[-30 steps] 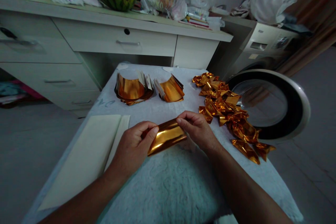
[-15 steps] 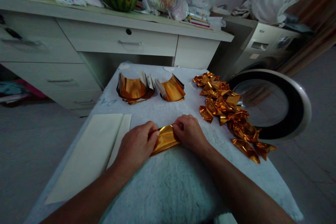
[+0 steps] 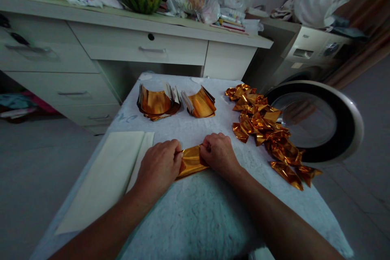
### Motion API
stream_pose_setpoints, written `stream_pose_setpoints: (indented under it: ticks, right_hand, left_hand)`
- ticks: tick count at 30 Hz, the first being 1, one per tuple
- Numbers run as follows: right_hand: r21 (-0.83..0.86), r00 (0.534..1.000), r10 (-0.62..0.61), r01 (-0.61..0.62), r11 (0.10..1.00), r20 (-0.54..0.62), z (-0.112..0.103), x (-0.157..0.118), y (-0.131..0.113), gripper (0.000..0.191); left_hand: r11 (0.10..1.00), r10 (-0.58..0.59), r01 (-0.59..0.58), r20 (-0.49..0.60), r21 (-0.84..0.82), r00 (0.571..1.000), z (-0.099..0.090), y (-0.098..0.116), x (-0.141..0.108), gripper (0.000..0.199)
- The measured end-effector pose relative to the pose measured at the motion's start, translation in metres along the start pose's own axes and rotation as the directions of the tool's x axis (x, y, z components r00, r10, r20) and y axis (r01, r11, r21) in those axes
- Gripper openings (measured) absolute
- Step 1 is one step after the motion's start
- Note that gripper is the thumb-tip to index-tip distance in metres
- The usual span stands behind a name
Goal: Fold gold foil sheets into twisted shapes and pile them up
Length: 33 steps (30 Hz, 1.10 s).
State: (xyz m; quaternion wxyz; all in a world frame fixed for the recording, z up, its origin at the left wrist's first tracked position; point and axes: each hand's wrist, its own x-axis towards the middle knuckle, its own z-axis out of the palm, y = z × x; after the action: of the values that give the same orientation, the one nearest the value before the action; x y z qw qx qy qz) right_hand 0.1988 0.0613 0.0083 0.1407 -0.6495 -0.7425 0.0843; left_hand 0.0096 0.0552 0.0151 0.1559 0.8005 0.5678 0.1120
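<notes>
Desk: pale top, extends around gold strip.
White paper: flat, left of gold strip.
Left foil stack: curved, behind-left of gold strip.
Left hand: clamped on gold strip's left end.
Gold strip: between both hands; rounded a second ago, now flatter; probably mid-crease.
Right foil stack: curved, behind gold strip.
Right hand: moved inward, now curled tight on gold strip's right end.
Folded foil pieces: heaped right of gold strip.
</notes>
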Motion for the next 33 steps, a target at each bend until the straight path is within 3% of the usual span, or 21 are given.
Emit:
stream_pose_setpoints:
  ticks: [3, 7, 12, 15, 18, 22, 30, 33]
  right_hand:
    - [-0.001, 1.000, -0.001, 0.001, 1.000, 0.008, 0.000, 0.000, 0.001, 0.015]
    - [-0.012, 1.000, -0.006, 0.007, 1.000, 0.010, 0.000, 0.001, 0.001, 0.014]
    - [-0.024, 1.000, 0.007, -0.007, 1.000, 0.027, -0.001, 0.000, 0.000, 0.014]
    - [-0.020, 0.999, 0.010, -0.010, 1.000, 0.034, -0.002, 0.000, -0.001, 0.013]
    - [-0.016, 0.999, 0.011, -0.011, 1.000, 0.038, -0.003, 0.000, -0.001, 0.013]
    - [-0.012, 1.000, 0.002, -0.001, 1.000, 0.027, -0.002, 0.000, -0.001, 0.014]
    - [0.091, 0.999, 0.024, -0.021, 0.996, -0.039, 0.000, 0.000, 0.005, 0.008]
    - [0.179, 0.996, -0.050, 0.062, 0.982, -0.073, -0.002, -0.001, 0.006, 0.015]
  left_hand:
    - [1.000, 0.018, -0.017, -0.046, 0.016, 0.999, 0.001, -0.001, 0.000, 0.006]
    - [0.990, 0.135, -0.125, -0.189, 0.062, 0.973, 0.001, -0.002, 0.001, 0.019]
    - [0.914, 0.373, -0.382, -0.084, -0.137, 0.924, -0.001, 0.003, -0.001, 0.030]
    - [0.868, 0.466, -0.462, -0.020, -0.180, 0.884, 0.000, 0.008, -0.005, 0.029]
    - [0.880, 0.462, -0.455, 0.022, -0.135, 0.887, 0.004, 0.013, -0.008, 0.020]
    - [0.898, 0.439, -0.437, 0.054, -0.044, 0.897, 0.011, 0.017, -0.013, 0.023]
    - [0.898, 0.427, -0.422, -0.007, 0.126, 0.904, 0.019, 0.023, -0.022, 0.039]
    - [0.890, 0.437, -0.428, -0.030, 0.155, 0.899, 0.021, 0.023, -0.023, 0.039]
